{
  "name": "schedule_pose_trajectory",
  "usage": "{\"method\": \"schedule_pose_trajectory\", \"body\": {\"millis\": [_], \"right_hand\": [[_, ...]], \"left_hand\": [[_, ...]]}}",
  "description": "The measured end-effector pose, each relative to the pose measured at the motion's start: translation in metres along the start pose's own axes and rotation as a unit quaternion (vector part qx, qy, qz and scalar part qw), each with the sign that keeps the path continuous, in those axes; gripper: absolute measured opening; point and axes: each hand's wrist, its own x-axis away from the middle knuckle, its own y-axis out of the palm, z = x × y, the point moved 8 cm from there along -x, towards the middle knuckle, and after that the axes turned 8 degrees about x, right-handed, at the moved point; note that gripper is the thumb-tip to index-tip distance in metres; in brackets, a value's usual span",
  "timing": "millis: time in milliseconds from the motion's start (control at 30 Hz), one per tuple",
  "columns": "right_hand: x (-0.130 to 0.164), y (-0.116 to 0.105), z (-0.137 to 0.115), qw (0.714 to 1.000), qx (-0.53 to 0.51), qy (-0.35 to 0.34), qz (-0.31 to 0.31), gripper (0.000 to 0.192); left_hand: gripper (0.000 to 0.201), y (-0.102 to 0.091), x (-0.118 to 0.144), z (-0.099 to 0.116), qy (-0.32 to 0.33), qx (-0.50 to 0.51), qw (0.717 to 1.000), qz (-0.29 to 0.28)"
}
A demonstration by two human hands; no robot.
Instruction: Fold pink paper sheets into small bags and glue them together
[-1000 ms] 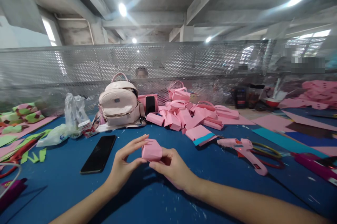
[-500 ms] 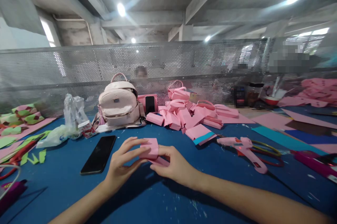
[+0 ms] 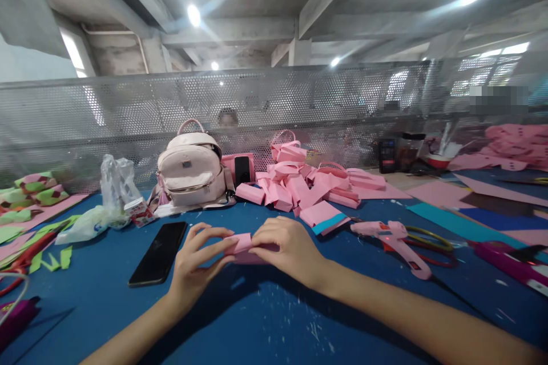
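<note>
A small folded pink paper piece [image 3: 240, 244] is held between my two hands above the blue table. My left hand [image 3: 200, 256] pinches its left end, fingers on top and thumb below. At the right end, my right hand [image 3: 287, 248] grips it with bent fingers, which cover part of the piece. Left of my left hand lies a black phone [image 3: 158, 253]. Beyond my hands is a heap of folded pink paper pieces [image 3: 295, 182]. A pink glue gun [image 3: 396, 242] lies to the right of my right hand.
A pale backpack [image 3: 190, 173] stands at the back near the perforated metal screen [image 3: 265, 91]. Plastic bags [image 3: 115, 188] and red scissors [image 3: 32, 251] are on the left. Coloured sheets [image 3: 454, 219] and a magenta glue gun [image 3: 509, 262] lie on the right.
The pink piece has been tilted flatter and lower. My right hand's fingers have shifted up and over its right end, while my left hand keeps nearly the same place.
</note>
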Motion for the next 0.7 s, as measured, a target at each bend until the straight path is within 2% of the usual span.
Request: {"method": "schedule_pose_trajectory", "body": {"millis": [233,400,700], "right_hand": [[0.003,-0.003,-0.007,0.998,-0.022,-0.025,0.044,0.005],[0.005,-0.008,-0.008,0.995,-0.029,-0.034,0.093,0.004],[0.003,-0.009,-0.004,0.996,-0.026,-0.017,0.087,0.009]], "left_hand": [[0.028,0.006,-0.001,0.019,0.076,-0.115,0.990,-0.030],[0.026,0.011,-0.002,0.024,0.079,-0.123,0.988,-0.049],[0.023,0.013,-0.002,0.024,0.071,-0.129,0.988,-0.054]]}}
